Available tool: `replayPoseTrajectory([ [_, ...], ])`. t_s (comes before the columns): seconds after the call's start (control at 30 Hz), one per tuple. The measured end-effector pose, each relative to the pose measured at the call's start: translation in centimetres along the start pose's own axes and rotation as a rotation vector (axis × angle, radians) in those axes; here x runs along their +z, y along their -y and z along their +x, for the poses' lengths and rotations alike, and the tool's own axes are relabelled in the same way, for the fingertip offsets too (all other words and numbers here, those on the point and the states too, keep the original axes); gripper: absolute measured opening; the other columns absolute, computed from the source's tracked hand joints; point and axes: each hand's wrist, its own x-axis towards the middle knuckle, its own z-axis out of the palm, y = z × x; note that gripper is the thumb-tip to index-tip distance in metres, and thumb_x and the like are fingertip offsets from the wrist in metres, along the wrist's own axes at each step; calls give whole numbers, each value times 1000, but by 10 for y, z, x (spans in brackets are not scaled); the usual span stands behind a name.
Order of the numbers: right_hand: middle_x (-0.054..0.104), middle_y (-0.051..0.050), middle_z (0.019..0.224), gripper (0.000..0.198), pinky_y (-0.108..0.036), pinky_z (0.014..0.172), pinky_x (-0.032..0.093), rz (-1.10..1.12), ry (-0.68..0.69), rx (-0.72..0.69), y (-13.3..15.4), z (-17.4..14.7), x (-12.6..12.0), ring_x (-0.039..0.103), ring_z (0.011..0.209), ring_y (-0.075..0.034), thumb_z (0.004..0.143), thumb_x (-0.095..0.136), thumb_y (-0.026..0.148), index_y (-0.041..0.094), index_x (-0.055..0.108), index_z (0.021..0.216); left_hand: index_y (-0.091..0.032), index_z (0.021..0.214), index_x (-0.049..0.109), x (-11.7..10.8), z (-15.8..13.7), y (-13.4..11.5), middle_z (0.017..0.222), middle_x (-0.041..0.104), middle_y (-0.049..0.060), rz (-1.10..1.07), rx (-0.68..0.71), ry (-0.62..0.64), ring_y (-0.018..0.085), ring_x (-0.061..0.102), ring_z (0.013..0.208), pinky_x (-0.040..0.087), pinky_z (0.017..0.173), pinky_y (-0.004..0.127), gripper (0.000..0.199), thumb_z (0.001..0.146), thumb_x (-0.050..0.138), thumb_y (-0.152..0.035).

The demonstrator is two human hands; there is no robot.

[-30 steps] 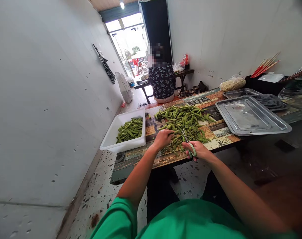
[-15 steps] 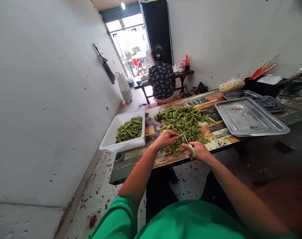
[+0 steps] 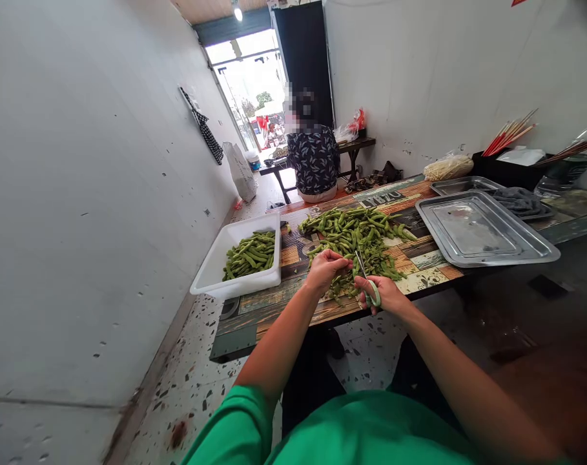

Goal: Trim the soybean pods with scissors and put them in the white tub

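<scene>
My right hand point(image 3: 381, 294) is closed round a pair of scissors point(image 3: 373, 294) with pale green handles, the narrow blades pointing up and away over the pods. Just left of the blades, my left hand point(image 3: 326, 270) is pinched on a green soybean pod, mostly covered by the fingers. Beneath and beyond both hands spreads a loose heap of soybean pods point(image 3: 344, 226), with small trimmings among the nearer ones. On the left, a white plastic tub point(image 3: 210, 271) holds more pods point(image 3: 251, 254).
The patterned wooden table point(image 3: 293, 318) has its near edge below my forearms. Metal trays point(image 3: 525, 248) lie on the right, with a grey cloth point(image 3: 518, 201), a bagged pale bundle point(image 3: 448, 168) and skewers point(image 3: 509, 134) behind. A person point(image 3: 313, 158) sits beyond the table, back turned.
My left hand has shifted slightly right, and the pod that showed at its fingertips is now mostly hidden. The scissors have turned a little more upright. The view has shifted slightly.
</scene>
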Motion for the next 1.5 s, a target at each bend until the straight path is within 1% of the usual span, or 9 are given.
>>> replayPoseTrajectory([
  [0.33, 55, 2, 52, 45, -18, 27, 37, -47, -5, -31, -3, 3, -5, 56, 42, -12, 67, 70, 58, 16, 56, 73, -12, 68, 53, 4, -4, 3, 68, 67, 5, -49, -25, -19, 11, 62, 58, 48, 58, 24, 29, 55, 79, -18],
  [0.53, 54, 3, 50, 44, -18, 28, 34, -72, 9, -74, -2, 2, -1, 52, 40, -11, 68, 69, 59, 17, 56, 73, -11, 65, 56, 8, -6, 5, 60, 64, 4, 19, -53, 46, 10, 57, 49, 41, 48, 21, 28, 54, 79, -21],
  [0.9, 51, 4, 43, 45, -19, 30, 29, -44, -14, -68, 1, -2, 6, 48, 34, -9, 66, 70, 60, 17, 56, 66, -13, 63, 54, 5, -14, 0, 56, 62, 2, 149, -52, -16, 8, 52, 45, 39, 47, 20, 20, 61, 72, -21],
  [1.0, 51, 4, 42, 45, -19, 33, 32, -55, -30, -61, -3, 0, 0, 47, 33, -8, 63, 73, 58, 16, 57, 65, -14, 69, 57, -12, -18, -19, 62, 63, 2, 417, 170, -201, 11, 56, 53, 44, 55, 24, 16, 66, 68, -25],
  [1.1, 55, 3, 47, 47, -17, 30, 30, -30, -84, -16, -6, 3, -9, 51, 36, -10, 61, 73, 59, 16, 59, 70, -15, 83, 63, -47, -24, -55, 81, 67, 7, 855, 493, -691, 18, 62, 77, 47, 75, 32, 16, 75, 61, -29],
  [1.2, 56, 1, 49, 50, -17, 27, 28, 31, -111, 8, -9, 6, -13, 52, 37, -10, 61, 72, 62, 15, 60, 71, -16, 101, 65, -75, -28, -85, 113, 63, 15, 1285, 520, -1040, 31, 51, 114, 38, 95, 48, 25, 80, 57, -26],
  [1.27, 56, 1, 48, 51, -17, 27, 28, 45, -96, 4, -10, 8, -13, 52, 37, -10, 61, 72, 62, 14, 61, 72, -18, 106, 66, -78, -27, -86, 125, 57, 16, 1477, 493, -968, 33, 41, 125, 32, 100, 51, 28, 80, 56, -24],
  [1.4, 56, 1, 50, 47, -16, 26, 28, 25, -65, 5, -10, 10, -10, 51, 37, -9, 64, 72, 59, 14, 62, 76, -21, 91, 72, -56, -13, -44, 100, 66, 13, 1564, 423, -293, 26, 57, 103, 39, 94, 38, 22, 81, 52, -18],
  [1.5, 57, 1, 50, 45, -17, 27, 30, -19, -57, 18, -7, 6, -10, 52, 38, -10, 65, 73, 57, 15, 61, 74, -17, 67, 69, -47, 1, -11, 77, 65, 13, 1471, 293, -179, 27, 61, 92, 41, 90, 35, 13, 70, 60, -9],
])
